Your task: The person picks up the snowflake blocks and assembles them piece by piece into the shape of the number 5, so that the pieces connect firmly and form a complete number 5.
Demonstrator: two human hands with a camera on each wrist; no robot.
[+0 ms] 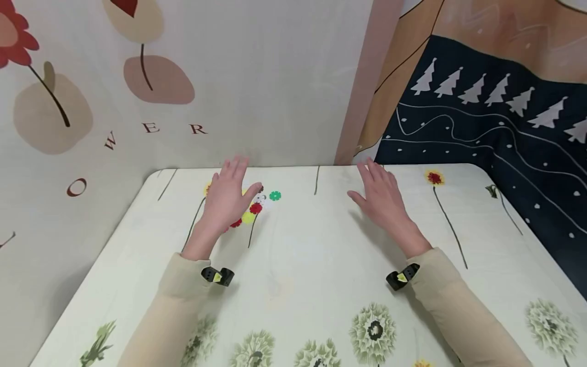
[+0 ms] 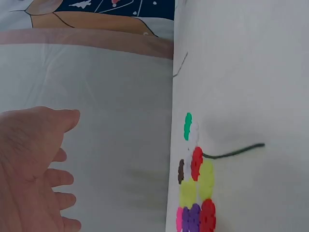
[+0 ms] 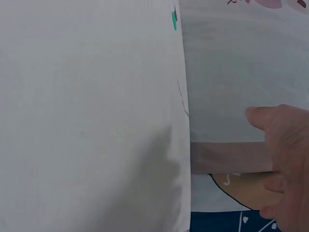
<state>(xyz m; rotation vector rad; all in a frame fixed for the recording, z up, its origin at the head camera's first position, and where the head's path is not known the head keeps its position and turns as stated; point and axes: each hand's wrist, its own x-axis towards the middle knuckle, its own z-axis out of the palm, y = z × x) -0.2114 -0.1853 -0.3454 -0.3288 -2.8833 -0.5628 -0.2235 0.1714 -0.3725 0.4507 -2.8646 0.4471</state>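
Note:
Small flat notched discs (image 1: 255,208) in red, yellow, green, white, brown, purple and pink lie in a cluster at the far left of the table. My left hand (image 1: 227,199) hovers over them with straight fingers and hides part of the cluster in the head view. From the left wrist, a green disc (image 2: 188,126) shows at one end of the group, and purple discs (image 2: 191,218) at the other. My right hand (image 1: 381,196) is held above the far right part of the table, fingers extended, nothing in it. Its shadow falls on the cloth in the right wrist view.
A white tablecloth (image 1: 312,265) printed with flowers and stems covers the table. A pale curtain (image 1: 275,92) with printed letters rises behind it. Dark blue fabric (image 1: 458,120) with white trees hangs along the right side. Each wrist wears a black strap device (image 1: 217,276).

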